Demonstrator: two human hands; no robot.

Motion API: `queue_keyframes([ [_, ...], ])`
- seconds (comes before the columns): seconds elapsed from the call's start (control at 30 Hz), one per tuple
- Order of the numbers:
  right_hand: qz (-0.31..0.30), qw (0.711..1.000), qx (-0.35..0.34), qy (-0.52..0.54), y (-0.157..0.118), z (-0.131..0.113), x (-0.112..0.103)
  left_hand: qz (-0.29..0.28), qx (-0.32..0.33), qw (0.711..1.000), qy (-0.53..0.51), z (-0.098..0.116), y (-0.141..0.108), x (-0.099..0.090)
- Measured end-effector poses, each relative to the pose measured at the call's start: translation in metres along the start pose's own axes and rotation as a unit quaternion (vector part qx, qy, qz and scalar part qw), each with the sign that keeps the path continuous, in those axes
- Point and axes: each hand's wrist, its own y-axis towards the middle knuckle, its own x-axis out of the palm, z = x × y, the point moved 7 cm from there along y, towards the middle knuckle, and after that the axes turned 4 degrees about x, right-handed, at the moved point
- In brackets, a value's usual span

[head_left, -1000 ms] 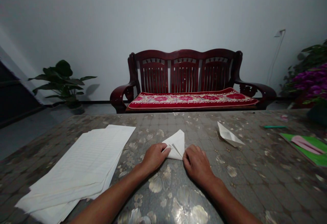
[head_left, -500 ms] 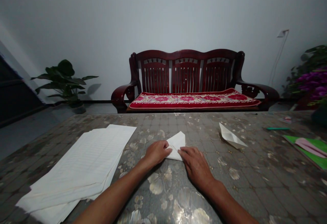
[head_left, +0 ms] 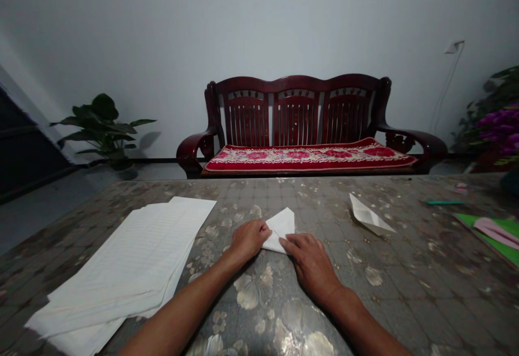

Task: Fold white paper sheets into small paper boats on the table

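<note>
A small folded white paper [head_left: 284, 222] lies on the patterned table between my hands, with a pointed corner facing away from me. My left hand [head_left: 250, 238] is closed at its left edge, thumb and fingers pinching the paper. My right hand [head_left: 310, 258] rests on the lower right part, its thumb and bent fingers pressing the paper to the table. The fingers hide the paper's left and lower right edges.
A stack of white lined sheets [head_left: 121, 258] lies at the left. At the right are a folded paper piece [head_left: 370, 216], a teal pen [head_left: 445, 202] and a green sheet with a pink item [head_left: 497, 232]. A red wooden bench [head_left: 298, 123] stands behind the table [head_left: 389, 291].
My left thumb has drawn in closer to its fingers at the paper's left edge, and my right thumb has slid slightly left. The view has turned a little.
</note>
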Motion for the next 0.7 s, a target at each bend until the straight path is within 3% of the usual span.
queue_keyframes([
  [0.7,-0.006,1.000,0.006,-0.025,0.0003,-0.0011,0.0025,0.052,-0.003,0.999,0.014,0.0037,-0.0044,0.0029],
])
